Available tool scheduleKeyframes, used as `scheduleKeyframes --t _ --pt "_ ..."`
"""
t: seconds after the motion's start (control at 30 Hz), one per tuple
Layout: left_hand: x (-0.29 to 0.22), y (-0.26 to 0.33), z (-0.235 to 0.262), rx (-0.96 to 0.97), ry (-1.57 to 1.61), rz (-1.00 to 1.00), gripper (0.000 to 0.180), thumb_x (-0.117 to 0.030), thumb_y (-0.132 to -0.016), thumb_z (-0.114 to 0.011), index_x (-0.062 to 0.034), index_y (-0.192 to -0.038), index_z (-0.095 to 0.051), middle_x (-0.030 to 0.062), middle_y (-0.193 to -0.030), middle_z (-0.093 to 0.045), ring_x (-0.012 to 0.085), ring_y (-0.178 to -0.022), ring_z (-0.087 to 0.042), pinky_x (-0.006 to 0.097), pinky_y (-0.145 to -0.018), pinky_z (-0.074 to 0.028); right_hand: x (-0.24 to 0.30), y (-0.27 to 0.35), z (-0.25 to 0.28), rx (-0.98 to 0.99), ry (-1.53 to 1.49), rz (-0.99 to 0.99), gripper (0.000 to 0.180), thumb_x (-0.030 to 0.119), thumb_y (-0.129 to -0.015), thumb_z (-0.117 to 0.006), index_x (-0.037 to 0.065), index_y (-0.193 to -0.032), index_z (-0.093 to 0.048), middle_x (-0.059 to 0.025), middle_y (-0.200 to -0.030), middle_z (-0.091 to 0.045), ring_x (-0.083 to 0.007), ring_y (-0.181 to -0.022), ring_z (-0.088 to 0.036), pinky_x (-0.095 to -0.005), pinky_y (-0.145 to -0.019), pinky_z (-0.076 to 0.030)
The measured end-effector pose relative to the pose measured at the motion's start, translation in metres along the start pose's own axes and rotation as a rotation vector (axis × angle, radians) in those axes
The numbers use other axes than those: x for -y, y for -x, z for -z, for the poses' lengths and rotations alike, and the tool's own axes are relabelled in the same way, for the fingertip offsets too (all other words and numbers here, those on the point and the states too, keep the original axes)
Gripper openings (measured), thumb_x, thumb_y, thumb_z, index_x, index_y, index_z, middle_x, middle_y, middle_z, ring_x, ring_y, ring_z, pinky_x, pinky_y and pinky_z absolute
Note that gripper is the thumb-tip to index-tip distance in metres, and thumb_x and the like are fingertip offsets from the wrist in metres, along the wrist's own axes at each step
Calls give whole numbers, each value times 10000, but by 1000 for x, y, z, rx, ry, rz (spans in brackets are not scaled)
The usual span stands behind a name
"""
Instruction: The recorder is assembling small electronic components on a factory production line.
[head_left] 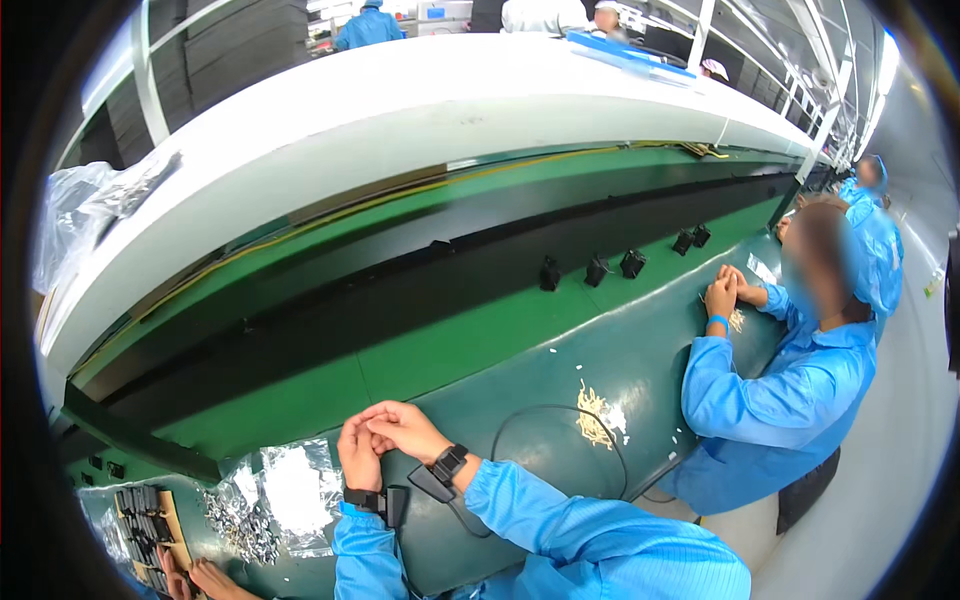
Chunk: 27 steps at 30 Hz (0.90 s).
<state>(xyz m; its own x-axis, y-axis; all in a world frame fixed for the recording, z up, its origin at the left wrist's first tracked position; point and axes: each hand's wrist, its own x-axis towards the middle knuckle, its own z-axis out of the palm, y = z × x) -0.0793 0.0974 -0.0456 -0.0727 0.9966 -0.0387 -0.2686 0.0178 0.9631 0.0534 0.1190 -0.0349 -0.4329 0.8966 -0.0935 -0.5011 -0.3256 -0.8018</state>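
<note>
My left hand (358,450) and my right hand (405,430) meet above the near edge of the green work surface (480,440). Their fingers are bent and pressed together at the tips. Whatever lies between them is hidden or too small to make out. Each wrist wears a black strap with a black box. Beside my left hand lies a clear plastic bag with white sheets (300,490). Left of the bag is a heap of small dark and silvery parts (243,525). To the right of my hands, a pile of thin pale strips (595,415) rests on the surface.
A black cable (530,408) loops right of my arms. Several small black blocks (597,270) stand on the green and black strip beyond. A co-worker (780,390) in blue sits at right. Another person's hands (190,578) are beside a cardboard tray of black parts (145,525), lower left.
</note>
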Motion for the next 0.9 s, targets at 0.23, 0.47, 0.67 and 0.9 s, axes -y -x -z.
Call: scheduleKeyframes --t 0.23,0.47,0.67,0.9 --pt "-5 -2 -6 -9 12 36 237 -70 -1048 -406 31 -1201 -556 154 -1106 -686 153 -922 -678 227 -724 -564 3 -3 -3 -52 48 25 179 63 -994 -566 -22 -1138 -630 -62 -906 -668 -102 -728 -656 -251 -654 -586" --pt "-10 0 -3 -1 1 68 265 -28 -1026 -381 16 -1229 -546 163 -1143 -680 186 -963 -694 262 -760 -591 -1 0 -8 -83 165 117 165 35 -969 -574 -30 -1105 -642 -84 -898 -698 -126 -748 -686 -273 -644 -601" --pt "3 -2 8 71 20 62 263 24 -999 -402 18 -1232 -523 160 -1114 -675 200 -949 -688 265 -776 -578 -2 19 -14 -114 315 190 196 39 -965 -588 -23 -1145 -638 -87 -966 -711 -130 -813 -702 -278 -690 -597" --pt "-7 6 -4 14 6 99 254 -9 -991 -488 34 -1239 -521 138 -1099 -623 205 -920 -666 316 -797 -592 -4 100 -24 -438 754 442 198 102 -943 -657 10 -1117 -673 -113 -985 -717 -160 -832 -711 -298 -737 -572"
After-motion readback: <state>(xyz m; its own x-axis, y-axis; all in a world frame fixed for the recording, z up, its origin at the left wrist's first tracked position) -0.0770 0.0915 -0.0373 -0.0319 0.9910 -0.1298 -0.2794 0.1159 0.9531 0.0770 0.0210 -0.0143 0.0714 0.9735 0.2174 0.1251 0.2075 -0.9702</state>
